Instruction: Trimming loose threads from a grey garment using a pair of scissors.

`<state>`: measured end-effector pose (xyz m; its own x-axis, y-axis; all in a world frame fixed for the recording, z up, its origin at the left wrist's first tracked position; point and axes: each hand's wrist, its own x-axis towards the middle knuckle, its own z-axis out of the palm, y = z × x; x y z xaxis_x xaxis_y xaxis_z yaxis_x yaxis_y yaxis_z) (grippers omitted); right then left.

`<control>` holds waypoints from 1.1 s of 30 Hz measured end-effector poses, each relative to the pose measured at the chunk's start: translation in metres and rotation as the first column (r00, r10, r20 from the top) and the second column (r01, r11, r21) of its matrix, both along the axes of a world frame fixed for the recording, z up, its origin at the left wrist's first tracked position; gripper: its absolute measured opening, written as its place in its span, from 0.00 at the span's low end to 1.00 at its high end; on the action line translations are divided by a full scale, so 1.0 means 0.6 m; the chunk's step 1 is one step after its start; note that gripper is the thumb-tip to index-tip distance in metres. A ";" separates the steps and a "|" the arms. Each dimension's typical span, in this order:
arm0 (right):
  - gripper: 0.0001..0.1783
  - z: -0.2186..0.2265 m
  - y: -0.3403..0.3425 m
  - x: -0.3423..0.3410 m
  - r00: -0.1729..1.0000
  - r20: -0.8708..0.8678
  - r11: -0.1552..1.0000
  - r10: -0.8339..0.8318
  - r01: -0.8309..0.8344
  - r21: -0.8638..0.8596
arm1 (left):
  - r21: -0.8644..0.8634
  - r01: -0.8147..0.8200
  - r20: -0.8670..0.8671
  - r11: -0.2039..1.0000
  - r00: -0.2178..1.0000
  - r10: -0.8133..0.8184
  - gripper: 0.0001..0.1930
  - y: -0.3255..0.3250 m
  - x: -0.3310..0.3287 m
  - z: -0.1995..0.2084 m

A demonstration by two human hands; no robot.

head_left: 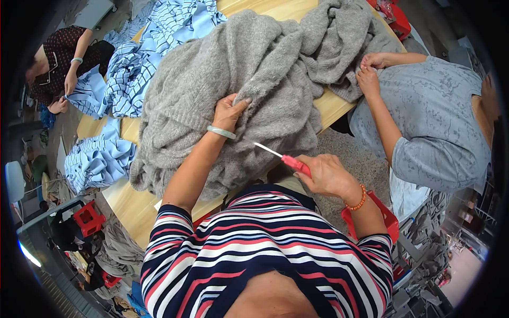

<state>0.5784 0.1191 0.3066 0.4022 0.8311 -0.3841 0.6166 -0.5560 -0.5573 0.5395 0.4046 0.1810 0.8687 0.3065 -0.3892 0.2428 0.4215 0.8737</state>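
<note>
A large heap of grey knitwear (212, 69) lies on the wooden table in front of me. My left hand (229, 112), with a pale bangle at the wrist, is closed on a fold of the grey knit fabric (260, 87). To the right and nearer my body, my right hand (328, 175) grips a slim tool (293, 163) by its pink-red handle. Its thin pale shaft points up and left toward the heap, and the tip stays apart from the left hand. The exact kind of tool cannot be made out.
Blue striped garments (130, 74) lie at the left and far left of the table (119, 204). A co-worker (69, 63) at left handles blue cloth; another (424, 122) at right has hands at more grey knitwear (339, 42). Red stools (89, 218) and cloth piles stand around.
</note>
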 end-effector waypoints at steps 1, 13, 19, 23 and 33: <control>0.16 0.002 0.002 -0.001 1.000 0.001 1.000 0.001 -0.001 0.000 | 0.000 -0.001 0.001 1.000 1.000 0.001 0.13 0.002 -0.004 -0.001; 0.15 0.007 0.000 -0.031 0.998 0.020 0.999 -0.054 0.054 0.008 | -0.264 -0.065 -0.052 0.962 0.997 0.053 0.18 0.005 -0.017 -0.001; 0.15 0.015 -0.015 -0.008 0.962 0.054 0.959 -0.268 0.260 0.111 | 0.180 0.004 0.144 0.984 0.989 -0.030 0.17 -0.017 -0.012 0.012; 0.14 0.001 -0.006 0.007 0.938 0.134 0.947 -0.321 0.322 0.009 | 0.456 0.126 -0.050 0.881 0.992 -0.116 0.17 -0.032 0.051 0.039; 0.15 0.019 -0.031 0.000 0.955 -0.080 0.924 -0.284 0.295 0.242 | 0.727 0.106 0.103 0.678 0.960 -0.261 0.06 -0.056 -0.067 0.128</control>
